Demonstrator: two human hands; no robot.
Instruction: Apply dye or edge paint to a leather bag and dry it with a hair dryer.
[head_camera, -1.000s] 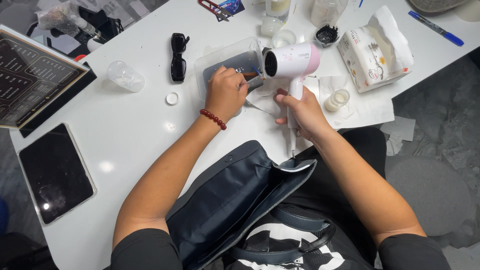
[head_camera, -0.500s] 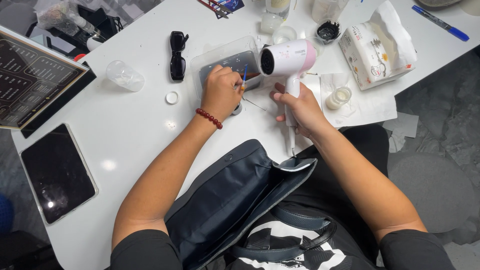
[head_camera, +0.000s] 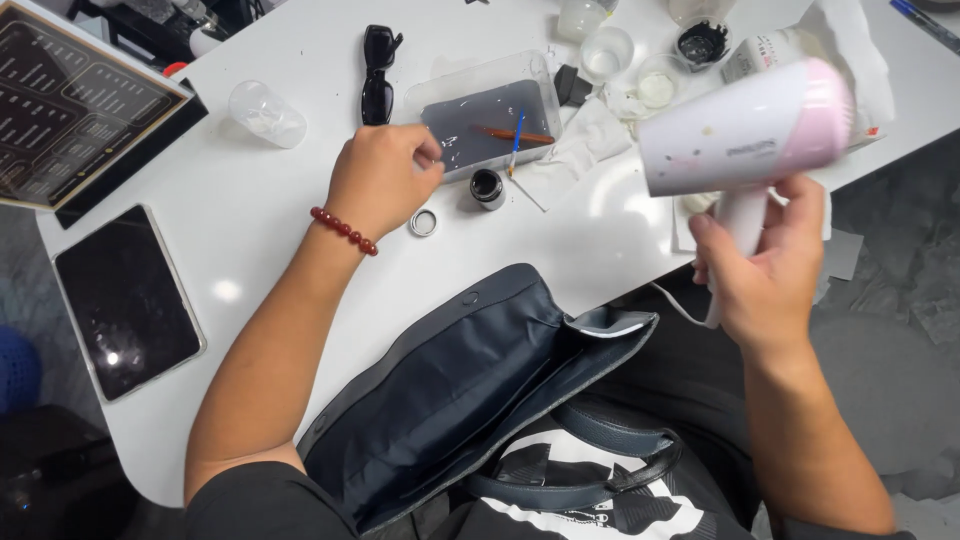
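Right hand (head_camera: 765, 275): closed around the handle of a white-and-pink hair dryer (head_camera: 745, 135), held up off the surface (head_camera: 250, 190), to the right of the tray. The dryer body lies roughly level, the pink end toward the right. It is slightly blurred. A thin white cord (head_camera: 672, 303) shows below the hand, near the surface edge.

Left hand (head_camera: 382, 178): loosely curled into a fist, fingers tucked in, resting on or just above the surface at the left front corner of the tray; cannot tell whether anything is pinched in it. A red bead bracelet (head_camera: 343, 231) sits on the wrist.

Tray (head_camera: 487, 110): clear plastic, rectangular, with a dark grey sheet inside. Two brushes lie on it, one orange-handled (head_camera: 512, 134), one blue-handled (head_camera: 517, 135), crossing near the right end.

Just in front of the tray: a small round pot (head_camera: 487, 186) with dark contents, and beside it, nearer the left hand, a metal ring-shaped lid (head_camera: 423, 222). White tissue (head_camera: 575, 155) lies crumpled to the right of the tray.

Behind the tray: black sunglasses (head_camera: 378, 72), several small clear cups (head_camera: 606, 52), one pot of black paint (head_camera: 702, 42).

Left part of surface: an upturned clear cup (head_camera: 265, 112), a dark tablet (head_camera: 127, 300), and a black framed board (head_camera: 75, 105) with pale lettering.

Near edge: an open dark navy bag (head_camera: 455, 385) rests across the lap and against the surface, its straps (head_camera: 600, 450) hanging below.
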